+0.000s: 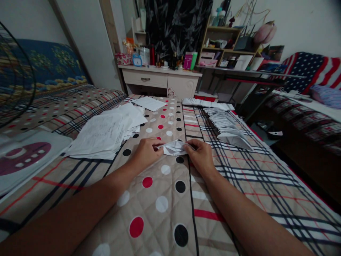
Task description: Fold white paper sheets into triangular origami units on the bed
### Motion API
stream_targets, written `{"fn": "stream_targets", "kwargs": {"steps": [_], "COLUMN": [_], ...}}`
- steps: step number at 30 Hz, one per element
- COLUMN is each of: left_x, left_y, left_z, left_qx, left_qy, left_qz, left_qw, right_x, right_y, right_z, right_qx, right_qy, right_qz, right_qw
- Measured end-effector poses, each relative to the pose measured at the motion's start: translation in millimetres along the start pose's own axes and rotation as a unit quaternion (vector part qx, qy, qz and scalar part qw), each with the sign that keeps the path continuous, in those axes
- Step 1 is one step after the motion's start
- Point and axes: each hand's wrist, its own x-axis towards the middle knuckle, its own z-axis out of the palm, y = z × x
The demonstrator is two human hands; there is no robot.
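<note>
A small folded piece of white paper (174, 148) is stretched between my two hands, just over the dotted bedspread (160, 188). My left hand (148, 151) pinches its left end between thumb and fingers. At the right end, my right hand (200, 153) grips it the same way, thumb on the near side. To the left lies a loose pile of printed white sheets (98, 133), with a single white sheet (150, 103) beyond it. On the right, a long row of folded paper pieces (226, 124) is lined up close together.
A white bag with a purple print (26, 154) lies at the left edge, near a round wire-guarded fan (29, 71). Past the bed stands a white dresser (149, 79) covered with bottles. A low shelf unit (226, 48) and another bed (306, 110) are at the right.
</note>
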Motion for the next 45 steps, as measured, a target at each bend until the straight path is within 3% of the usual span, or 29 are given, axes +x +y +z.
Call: {"fn": "stream_targets", "kwargs": {"steps": [4, 10, 15, 22, 25, 28, 30, 34, 37, 40, 45], "left_x": [-0.5, -3.4, -5.4, -5.6, -6.1, -7.3, -7.8, -7.3, -6.1, -4.9, -4.0], "left_y": [4.4, 3.3, 5.0, 11.5, 11.6, 11.4, 11.0, 9.7, 8.6, 6.9, 4.9], "left_z": [3.4, 12.6, 12.0, 11.1, 10.7, 8.1, 6.3, 5.8, 7.2, 8.4, 8.1], "left_qx": [0.02, 0.071, 0.095, 0.229, 0.236, 0.195, 0.168, 0.165, 0.172, 0.176, 0.169], "left_qy": [-0.001, 0.014, -0.012, -0.049, -0.048, -0.064, -0.084, -0.101, -0.102, -0.099, -0.103], "left_qz": [-0.039, 0.027, 0.042, -0.075, -0.072, -0.048, -0.039, -0.033, -0.024, -0.021, -0.029], "left_qw": [0.999, 0.997, 0.995, 0.969, 0.968, 0.978, 0.981, 0.981, 0.979, 0.979, 0.98], "right_x": [-1.6, -4.0, -6.4, -15.3, -16.8, -15.1, -13.1, -10.1, -10.2, -9.2, 2.5], "right_y": [-0.1, -1.0, -1.0, -10.4, -15.9, -12.5, -1.4, 36.9, 64.7, 81.5, 90.5], "right_z": [1.8, 5.2, 5.4, 4.3, -2.3, -26.0, -52.4, -114.0, -147.9, -163.6, -167.9], "right_qx": [0.019, 0.002, -0.008, -0.076, -0.158, -0.261, -0.274, -0.328, -0.382, -0.41, -0.475], "right_qy": [-0.005, -0.018, -0.015, -0.021, -0.032, -0.022, 0.014, 0.11, 0.118, 0.14, 0.199], "right_qz": [0.01, -0.008, -0.018, -0.105, -0.104, -0.121, -0.136, -0.178, -0.183, -0.173, -0.164], "right_qw": [1.0, 1.0, 1.0, 0.991, 0.982, 0.958, 0.952, 0.921, 0.898, 0.884, 0.842]}}
